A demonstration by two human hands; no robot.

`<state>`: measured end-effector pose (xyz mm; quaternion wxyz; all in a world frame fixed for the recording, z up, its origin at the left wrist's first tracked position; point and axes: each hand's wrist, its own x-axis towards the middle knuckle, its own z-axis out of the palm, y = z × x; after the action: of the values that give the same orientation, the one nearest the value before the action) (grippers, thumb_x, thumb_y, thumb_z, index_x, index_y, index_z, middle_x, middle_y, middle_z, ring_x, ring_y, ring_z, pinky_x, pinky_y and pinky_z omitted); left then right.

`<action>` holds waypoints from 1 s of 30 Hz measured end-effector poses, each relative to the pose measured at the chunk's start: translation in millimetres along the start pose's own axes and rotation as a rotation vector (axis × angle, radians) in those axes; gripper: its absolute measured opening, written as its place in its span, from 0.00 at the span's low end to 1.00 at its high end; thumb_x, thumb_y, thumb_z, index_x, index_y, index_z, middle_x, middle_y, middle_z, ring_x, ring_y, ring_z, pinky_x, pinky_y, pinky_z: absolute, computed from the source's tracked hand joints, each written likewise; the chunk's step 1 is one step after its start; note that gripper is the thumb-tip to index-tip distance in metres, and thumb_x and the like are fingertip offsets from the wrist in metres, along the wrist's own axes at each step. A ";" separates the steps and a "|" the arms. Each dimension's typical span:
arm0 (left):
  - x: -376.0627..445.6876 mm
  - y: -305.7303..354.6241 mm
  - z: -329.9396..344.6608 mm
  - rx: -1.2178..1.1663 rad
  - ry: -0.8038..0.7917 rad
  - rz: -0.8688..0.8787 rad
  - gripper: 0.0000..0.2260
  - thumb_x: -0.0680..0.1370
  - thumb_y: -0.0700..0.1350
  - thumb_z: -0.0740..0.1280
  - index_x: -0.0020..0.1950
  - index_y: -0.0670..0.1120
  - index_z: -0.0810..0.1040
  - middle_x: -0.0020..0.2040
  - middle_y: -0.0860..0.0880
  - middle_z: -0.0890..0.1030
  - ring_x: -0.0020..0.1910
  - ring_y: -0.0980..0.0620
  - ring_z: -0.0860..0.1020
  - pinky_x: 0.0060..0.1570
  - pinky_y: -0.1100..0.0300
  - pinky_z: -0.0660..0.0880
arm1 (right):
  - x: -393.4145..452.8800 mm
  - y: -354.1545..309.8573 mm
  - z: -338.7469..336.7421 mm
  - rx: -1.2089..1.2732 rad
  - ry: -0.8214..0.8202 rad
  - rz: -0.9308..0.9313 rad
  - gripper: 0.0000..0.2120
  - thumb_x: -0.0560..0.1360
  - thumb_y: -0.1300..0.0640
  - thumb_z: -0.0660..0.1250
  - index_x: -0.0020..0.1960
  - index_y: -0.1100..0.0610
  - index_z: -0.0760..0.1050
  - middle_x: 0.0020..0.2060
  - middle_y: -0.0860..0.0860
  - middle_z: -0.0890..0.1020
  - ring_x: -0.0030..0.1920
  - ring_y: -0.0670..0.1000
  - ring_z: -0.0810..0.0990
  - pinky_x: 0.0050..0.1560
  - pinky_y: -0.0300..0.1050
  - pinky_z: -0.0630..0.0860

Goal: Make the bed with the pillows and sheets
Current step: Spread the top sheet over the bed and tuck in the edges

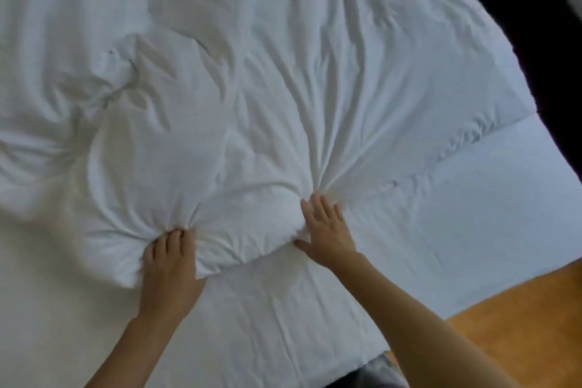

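A white, crumpled duvet [252, 79] covers most of the bed, its near edge folded back in a thick roll. Under it lies the flat white sheet [472, 205]. My left hand [171, 258] grips a bunch of the duvet's folded edge, fingers curled into the cloth, with creases radiating from the grip. My right hand [324, 227] lies flat on the duvet edge to the right, fingers straight and spread, and creases fan out from its fingertips. No pillow is in view.
The bed's right edge and near corner drop to an orange-brown wooden floor [519, 318] at the lower right. A dark strip [519, 9] runs along the upper right beside the bed.
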<state>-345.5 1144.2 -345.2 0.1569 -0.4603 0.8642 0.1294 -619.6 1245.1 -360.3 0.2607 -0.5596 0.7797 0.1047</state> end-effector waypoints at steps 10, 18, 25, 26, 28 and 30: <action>21.7 121.0 26.1 -0.103 0.011 -0.227 0.41 0.71 0.65 0.58 0.68 0.31 0.66 0.67 0.26 0.66 0.61 0.27 0.71 0.60 0.33 0.65 | -3.1 88.0 -12.6 0.504 0.223 -0.343 0.27 0.76 0.44 0.61 0.72 0.55 0.68 0.71 0.54 0.69 0.72 0.54 0.65 0.73 0.44 0.57; 173.8 354.5 0.6 -0.182 0.161 0.226 0.39 0.67 0.52 0.59 0.75 0.35 0.56 0.73 0.29 0.61 0.71 0.31 0.62 0.67 0.35 0.62 | 1.2 364.0 -54.7 1.142 0.651 0.805 0.33 0.76 0.52 0.68 0.75 0.61 0.58 0.67 0.57 0.71 0.67 0.57 0.71 0.69 0.45 0.63; 251.5 475.8 -25.6 -0.051 0.134 0.257 0.44 0.61 0.50 0.78 0.73 0.43 0.64 0.65 0.35 0.73 0.59 0.35 0.74 0.55 0.43 0.72 | 90.3 451.3 -139.6 1.888 0.776 0.823 0.37 0.68 0.55 0.77 0.72 0.55 0.64 0.62 0.49 0.77 0.57 0.49 0.78 0.63 0.47 0.74; 253.0 470.7 -30.6 -0.074 0.151 0.254 0.42 0.60 0.45 0.79 0.71 0.44 0.65 0.61 0.38 0.76 0.53 0.38 0.76 0.50 0.46 0.75 | 101.7 443.6 -149.2 1.912 0.812 0.851 0.36 0.64 0.57 0.78 0.68 0.56 0.68 0.59 0.50 0.79 0.55 0.50 0.80 0.62 0.51 0.76; 250.6 450.1 -41.8 -0.240 0.113 0.283 0.41 0.60 0.40 0.79 0.70 0.49 0.66 0.57 0.44 0.79 0.49 0.41 0.78 0.46 0.51 0.77 | 112.3 423.6 -171.3 1.872 0.879 0.854 0.32 0.61 0.59 0.75 0.63 0.57 0.71 0.54 0.52 0.81 0.52 0.51 0.81 0.58 0.54 0.78; 245.8 423.5 -62.1 -0.560 0.023 0.245 0.37 0.67 0.45 0.76 0.72 0.60 0.65 0.61 0.56 0.77 0.55 0.49 0.79 0.52 0.57 0.77 | 113.7 394.5 -197.8 1.635 0.902 0.733 0.29 0.60 0.57 0.71 0.60 0.58 0.73 0.50 0.51 0.81 0.49 0.51 0.81 0.54 0.53 0.79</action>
<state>-838.7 1165.6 -350.6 -0.0028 -0.3792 0.8459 0.3751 -1069.7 1200.8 -303.9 0.1969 0.0789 0.7625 -0.6113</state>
